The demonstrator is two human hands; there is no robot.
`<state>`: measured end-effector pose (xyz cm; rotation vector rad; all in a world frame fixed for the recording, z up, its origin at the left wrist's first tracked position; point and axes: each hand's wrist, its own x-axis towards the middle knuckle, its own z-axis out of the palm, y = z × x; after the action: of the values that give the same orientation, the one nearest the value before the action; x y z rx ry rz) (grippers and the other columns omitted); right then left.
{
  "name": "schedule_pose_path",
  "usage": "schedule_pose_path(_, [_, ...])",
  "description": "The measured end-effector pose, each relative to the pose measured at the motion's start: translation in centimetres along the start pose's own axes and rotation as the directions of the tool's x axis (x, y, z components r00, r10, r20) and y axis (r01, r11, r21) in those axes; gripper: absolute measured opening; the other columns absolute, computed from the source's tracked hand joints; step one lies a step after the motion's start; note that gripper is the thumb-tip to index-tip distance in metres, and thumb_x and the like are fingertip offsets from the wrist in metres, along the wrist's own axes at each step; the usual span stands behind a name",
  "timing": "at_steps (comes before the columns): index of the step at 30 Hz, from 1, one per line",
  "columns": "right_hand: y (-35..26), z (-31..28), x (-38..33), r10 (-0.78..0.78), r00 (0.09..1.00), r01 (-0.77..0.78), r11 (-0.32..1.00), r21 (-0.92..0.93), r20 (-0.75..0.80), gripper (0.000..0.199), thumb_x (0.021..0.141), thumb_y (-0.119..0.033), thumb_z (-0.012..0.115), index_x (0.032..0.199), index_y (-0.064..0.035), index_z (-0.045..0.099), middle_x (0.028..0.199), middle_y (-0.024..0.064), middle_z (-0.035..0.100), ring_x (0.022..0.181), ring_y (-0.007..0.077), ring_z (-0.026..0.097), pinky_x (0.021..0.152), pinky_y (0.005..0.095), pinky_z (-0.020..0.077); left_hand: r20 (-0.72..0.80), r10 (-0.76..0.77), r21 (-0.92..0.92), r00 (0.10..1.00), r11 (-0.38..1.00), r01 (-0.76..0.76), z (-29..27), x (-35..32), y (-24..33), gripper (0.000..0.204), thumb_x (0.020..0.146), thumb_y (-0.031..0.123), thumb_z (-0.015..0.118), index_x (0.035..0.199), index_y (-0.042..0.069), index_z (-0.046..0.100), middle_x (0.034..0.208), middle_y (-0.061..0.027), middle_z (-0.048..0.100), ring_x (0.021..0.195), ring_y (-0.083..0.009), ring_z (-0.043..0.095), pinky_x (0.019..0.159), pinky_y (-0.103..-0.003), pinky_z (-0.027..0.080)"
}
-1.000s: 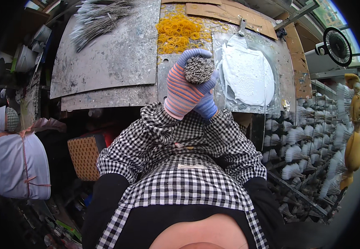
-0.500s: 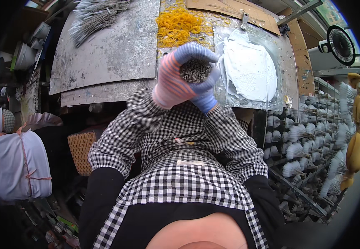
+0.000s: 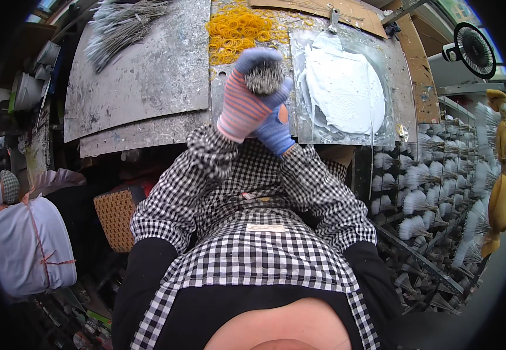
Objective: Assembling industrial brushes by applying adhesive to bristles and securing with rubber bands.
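Note:
My left hand (image 3: 241, 108), in a knitted glove striped pink and grey with blue fingers, is wrapped round a bundle of thin wire stems (image 3: 264, 77). The grey stem ends face up out of its grip, above the table's front edge. Just below and to the right is my right hand (image 3: 276, 133), in a blue knitted glove with a hole that shows skin. It is closed against the lower part of the bundle, its fingers mostly hidden behind my left hand. Beyond the hands lies a heap of yellow rubber bands (image 3: 238, 35).
A white paste (image 3: 346, 87) is spread on a plate at the right of the table, with a scraper (image 3: 334, 20) behind it. More wire-stemmed pieces (image 3: 122, 29) lie back left. A rack of white brushes (image 3: 422, 198) and a black fan (image 3: 474, 51) stand right.
Both hands have moved slightly left with the bundle, which is now tilted differently. My right hand has come lower and shows more of its glove. The view has shifted a little.

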<state>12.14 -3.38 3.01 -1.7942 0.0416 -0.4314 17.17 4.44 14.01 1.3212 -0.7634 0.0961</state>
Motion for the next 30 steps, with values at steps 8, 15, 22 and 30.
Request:
schedule_pose_path(8, [-13.0, -12.1, 7.6, -0.251, 0.929, 0.351, 0.829, -0.436, 0.272, 0.066, 0.083, 0.001, 0.058, 0.148, -0.0019, 0.048, 0.134, 0.0247, 0.064, 0.126, 0.0401, 0.062, 0.111, 0.0435, 0.0486, 0.093, -0.25, 0.019, 0.964, 0.968, 0.249, -0.7, 0.0, -0.6, 0.053, 0.079, 0.01, 0.087, 0.125, 0.006, 0.06, 0.104, -0.0044, 0.069, 0.093, -0.0098, 0.066, 0.085, -0.028, 0.056])
schedule_pose_path(15, [-18.1, -3.6, 12.1, -0.64, 0.598, 0.801, 0.493, -0.339, 0.483, 0.065, 0.097, -0.061, 0.06, 0.139, -0.0117, 0.058, 0.108, 0.0147, 0.072, 0.096, 0.0321, 0.071, 0.088, 0.0441, 0.0585, 0.28, 0.016, 0.403, 0.96, 0.905, -0.133, -1.2, -0.4, -1.6, 0.052, 0.081, 0.017, 0.087, 0.125, 0.006, 0.062, 0.102, -0.0095, 0.075, 0.097, -0.0169, 0.072, 0.087, -0.034, 0.058])
schedule_pose_path(22, [-17.5, -1.4, 11.7, -0.634, 0.488, 0.847, 0.509, -0.152, 0.599, 0.076, 0.094, -0.075, 0.051, 0.137, -0.0135, 0.062, 0.123, 0.0132, 0.071, 0.121, 0.032, 0.064, 0.105, 0.0447, 0.0503, 0.242, -0.203, 0.26, 0.949, 0.956, 0.138, -4.3, -2.2, -2.4, 0.043, 0.084, 0.016, 0.082, 0.122, 0.006, 0.062, 0.099, -0.0094, 0.073, 0.096, -0.0193, 0.071, 0.089, -0.037, 0.057])
schedule_pose_path(30, [-18.4, -1.8, 10.7, -0.524, 0.67, 0.723, 0.622, -0.301, 0.526, 0.018, 0.088, -0.016, 0.072, 0.105, -0.0128, 0.067, 0.086, 0.0086, 0.069, 0.075, 0.0312, 0.068, 0.07, 0.0421, 0.057, 0.155, -0.239, 0.189, 0.958, 0.959, 0.209, -2.7, -1.6, -2.5, 0.033, 0.088, 0.014, 0.076, 0.118, 0.007, 0.063, 0.097, -0.0094, 0.072, 0.096, -0.0221, 0.07, 0.093, -0.04, 0.056])
